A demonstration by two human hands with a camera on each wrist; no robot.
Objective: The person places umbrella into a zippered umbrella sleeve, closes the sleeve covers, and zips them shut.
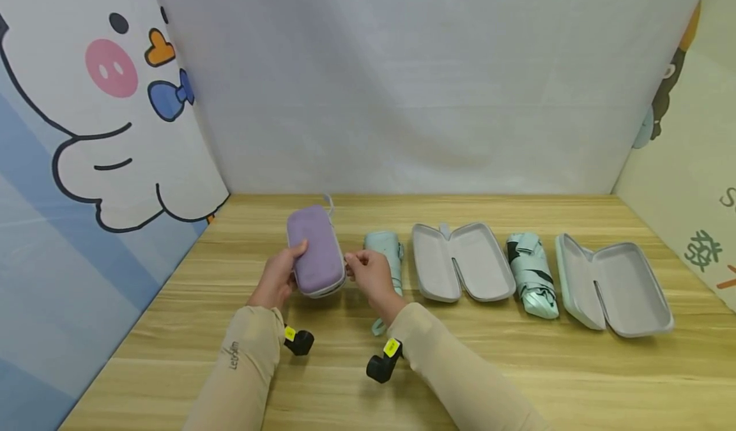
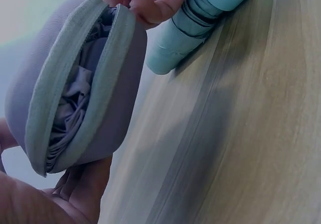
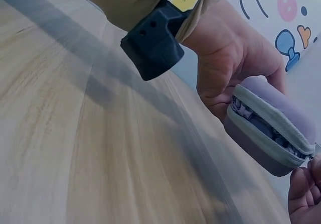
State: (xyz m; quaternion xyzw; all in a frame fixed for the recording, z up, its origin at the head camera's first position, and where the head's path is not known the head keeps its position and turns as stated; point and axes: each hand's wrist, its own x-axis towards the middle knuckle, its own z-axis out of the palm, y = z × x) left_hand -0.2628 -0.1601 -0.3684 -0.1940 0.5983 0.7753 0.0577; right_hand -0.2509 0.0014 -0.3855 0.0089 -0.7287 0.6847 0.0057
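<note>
A purple zip case (image 1: 318,246) is held up and tilted over the table by my left hand (image 1: 277,278), its thumb on the lid and fingers beneath. My right hand (image 1: 372,279) pinches the zipper pull at the case's right near corner. Along the near end the zip gapes, and folded purple fabric (image 2: 75,101) shows inside in the left wrist view. Beside my right hand lies a folded mint umbrella (image 1: 384,246), partly covered by that hand.
Right of the umbrella, an open grey-lined case (image 1: 431,265) lies on the wooden table (image 1: 172,341). Beyond it are a mint umbrella with dark patches (image 1: 531,274) and another open case (image 1: 632,290). A white curtain (image 1: 414,99) stands behind, with printed cloth (image 1: 86,163) at the left.
</note>
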